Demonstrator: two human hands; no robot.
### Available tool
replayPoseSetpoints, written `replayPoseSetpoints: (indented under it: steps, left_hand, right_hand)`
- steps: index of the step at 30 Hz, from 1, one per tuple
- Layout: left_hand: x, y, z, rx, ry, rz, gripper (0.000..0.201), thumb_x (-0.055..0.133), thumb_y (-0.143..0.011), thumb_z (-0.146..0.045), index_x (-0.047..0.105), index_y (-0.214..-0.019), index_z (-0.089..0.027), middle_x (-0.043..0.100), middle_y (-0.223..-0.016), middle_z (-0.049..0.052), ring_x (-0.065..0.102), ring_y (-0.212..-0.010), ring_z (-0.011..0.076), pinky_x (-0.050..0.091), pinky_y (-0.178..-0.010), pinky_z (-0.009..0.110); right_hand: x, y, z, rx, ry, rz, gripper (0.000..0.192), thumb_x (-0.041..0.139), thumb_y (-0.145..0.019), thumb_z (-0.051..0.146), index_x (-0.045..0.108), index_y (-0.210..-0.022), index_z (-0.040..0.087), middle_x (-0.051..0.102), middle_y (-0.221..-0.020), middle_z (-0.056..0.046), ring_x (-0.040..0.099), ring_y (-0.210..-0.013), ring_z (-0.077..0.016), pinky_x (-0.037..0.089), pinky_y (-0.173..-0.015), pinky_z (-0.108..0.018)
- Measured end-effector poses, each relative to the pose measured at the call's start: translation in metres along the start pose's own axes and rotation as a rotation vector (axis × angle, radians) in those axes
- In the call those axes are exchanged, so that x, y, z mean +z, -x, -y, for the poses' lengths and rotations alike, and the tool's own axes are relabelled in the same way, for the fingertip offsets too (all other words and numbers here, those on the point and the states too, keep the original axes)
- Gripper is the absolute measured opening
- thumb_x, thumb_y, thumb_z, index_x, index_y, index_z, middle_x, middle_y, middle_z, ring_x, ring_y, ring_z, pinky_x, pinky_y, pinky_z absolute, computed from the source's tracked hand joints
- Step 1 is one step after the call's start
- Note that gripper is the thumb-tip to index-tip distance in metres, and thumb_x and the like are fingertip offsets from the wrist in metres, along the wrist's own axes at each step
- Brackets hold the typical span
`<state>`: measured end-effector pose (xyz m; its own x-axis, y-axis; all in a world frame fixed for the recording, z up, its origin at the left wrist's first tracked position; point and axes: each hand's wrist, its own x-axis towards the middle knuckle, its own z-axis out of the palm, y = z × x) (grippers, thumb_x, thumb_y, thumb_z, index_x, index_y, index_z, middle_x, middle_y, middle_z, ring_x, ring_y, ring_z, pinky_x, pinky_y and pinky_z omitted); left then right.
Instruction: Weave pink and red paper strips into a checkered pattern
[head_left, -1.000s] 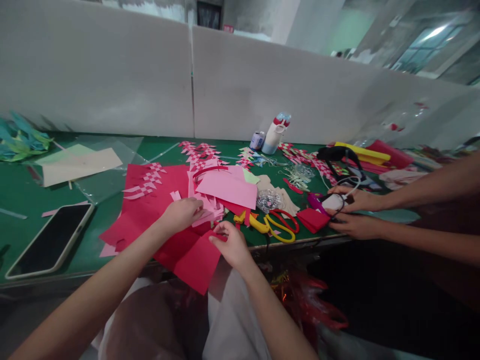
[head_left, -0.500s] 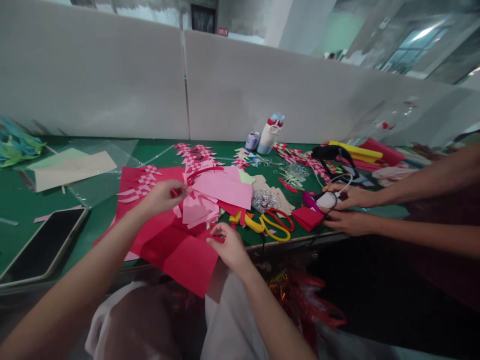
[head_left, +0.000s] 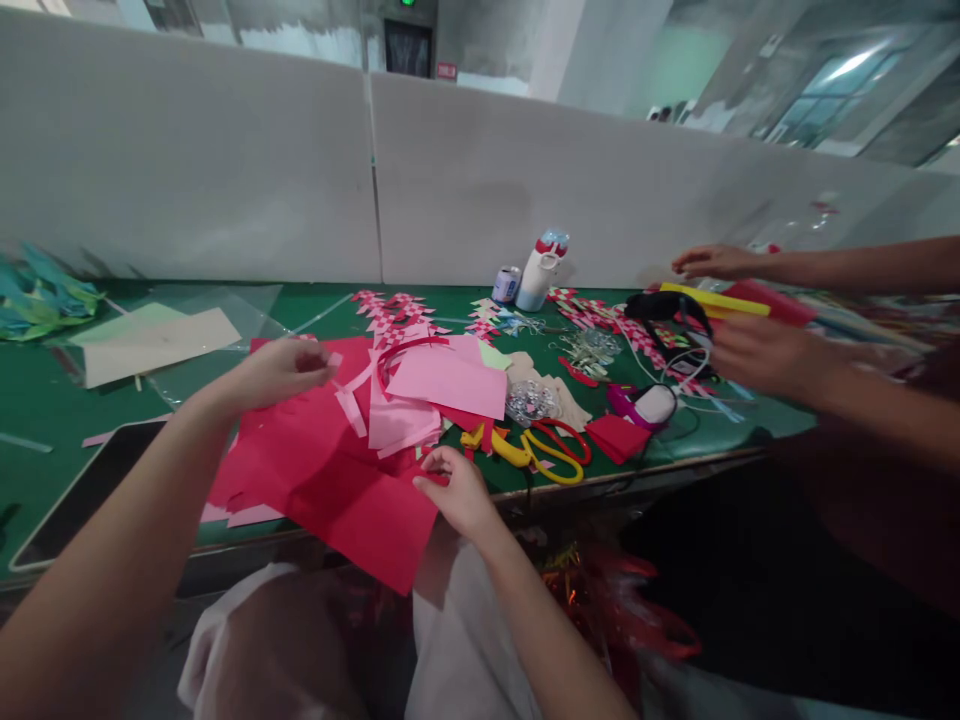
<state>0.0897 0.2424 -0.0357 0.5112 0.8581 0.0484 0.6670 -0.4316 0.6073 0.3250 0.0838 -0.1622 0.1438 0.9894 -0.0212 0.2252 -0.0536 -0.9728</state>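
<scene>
Head view — work in hand: paper weaving with red and pink stock, judged partly done.
Left hand (head_left: 279, 368): your fingers pinch a pale pink strip (head_left: 346, 388), lifted just above the red sheets (head_left: 330, 480); closed on it.
Right hand (head_left: 456, 490): your fingertips press a small red piece (head_left: 433, 470) at the near edge of the table (head_left: 45, 390), where the red sheets overhang; whether you grip it or only pin it, you cannot tell.
Done, as judged: woven red-and-pink bands (head_left: 391, 312) lie finished toward the back, more of them beside the white bottle (head_left: 541, 270).
Left, as judged: a pink sheet (head_left: 448, 380) sits uncut on top of loose pink strips (head_left: 397, 425), and the red sheets under your hands show no weave yet.
Tools: yellow scissors (head_left: 534, 452) and red scissors (head_left: 566, 438) rest just right of your right hand, untouched.
Other items: phone (head_left: 82, 495) flat at the left, partly behind your forearm.
Other person: two hands (head_left: 757, 352) work at the far right — apart from yours.
</scene>
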Motion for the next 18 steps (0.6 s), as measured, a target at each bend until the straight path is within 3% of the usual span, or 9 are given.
replayPoseSetpoints:
  steps: [3, 5, 7, 13, 15, 18]
  left_hand:
    - [0.010, -0.008, 0.009, 0.003, -0.129, 0.216, 0.021, 0.059, -0.067, -0.039, 0.064, -0.065, -0.018, 0.061, -0.062, 0.001, 0.051, -0.059, 0.0156, 0.037, -0.057, 0.027]
    - [0.017, -0.013, 0.016, -0.015, -0.196, 0.261, 0.016, 0.058, -0.064, -0.032, 0.065, -0.064, -0.018, 0.064, -0.062, 0.003, 0.054, -0.059, 0.0172, 0.038, -0.057, 0.027]
    - [0.024, -0.017, 0.022, -0.020, -0.242, 0.254, 0.017, 0.056, -0.061, -0.027, 0.068, -0.068, -0.018, 0.067, -0.067, 0.005, 0.057, -0.063, 0.0193, 0.040, -0.059, 0.028]
    - [0.043, -0.039, 0.019, 0.027, -0.263, 0.145, 0.044, 0.043, -0.074, -0.028, 0.066, -0.111, -0.020, 0.070, -0.078, 0.004, 0.063, -0.070, 0.0200, 0.045, -0.062, 0.027]
    - [0.053, -0.050, 0.018, 0.034, -0.279, 0.101, 0.041, 0.042, -0.078, -0.028, 0.067, -0.109, -0.021, 0.070, -0.084, 0.006, 0.063, -0.074, 0.0211, 0.046, -0.069, 0.030]
    - [0.072, -0.068, 0.019, 0.028, -0.304, 0.038, 0.033, 0.047, -0.083, -0.032, 0.068, -0.106, -0.021, 0.069, -0.099, 0.010, 0.060, -0.102, 0.0269, 0.044, -0.089, 0.038]
  right_hand:
    - [0.001, -0.001, -0.001, -0.015, 0.003, 0.008, 0.016, 0.067, -0.067, 0.023, 0.054, -0.075, 0.021, 0.066, -0.082, -0.002, 0.064, -0.083, -0.0193, 0.050, -0.082, -0.035]
    - [0.001, -0.001, 0.000, -0.016, 0.004, 0.008, 0.016, 0.067, -0.067, 0.022, 0.054, -0.075, 0.021, 0.066, -0.082, -0.002, 0.064, -0.083, -0.0190, 0.050, -0.082, -0.035]
    - [0.001, -0.002, 0.000, -0.008, 0.005, 0.008, 0.016, 0.067, -0.066, 0.022, 0.054, -0.074, 0.021, 0.066, -0.082, -0.002, 0.064, -0.083, -0.0188, 0.050, -0.083, -0.034]
    - [0.001, -0.002, 0.001, -0.001, -0.008, 0.010, 0.015, 0.067, -0.066, 0.020, 0.055, -0.074, 0.021, 0.066, -0.082, -0.001, 0.065, -0.083, -0.0188, 0.051, -0.084, -0.035]
    - [0.000, -0.001, 0.001, 0.004, -0.002, 0.010, 0.015, 0.067, -0.066, 0.019, 0.055, -0.074, 0.021, 0.066, -0.081, -0.002, 0.064, -0.083, -0.0191, 0.050, -0.084, -0.036]
    - [0.000, -0.001, 0.003, 0.007, 0.027, 0.015, 0.014, 0.067, -0.067, 0.020, 0.055, -0.074, 0.021, 0.066, -0.080, -0.002, 0.064, -0.082, -0.0194, 0.050, -0.083, -0.035]
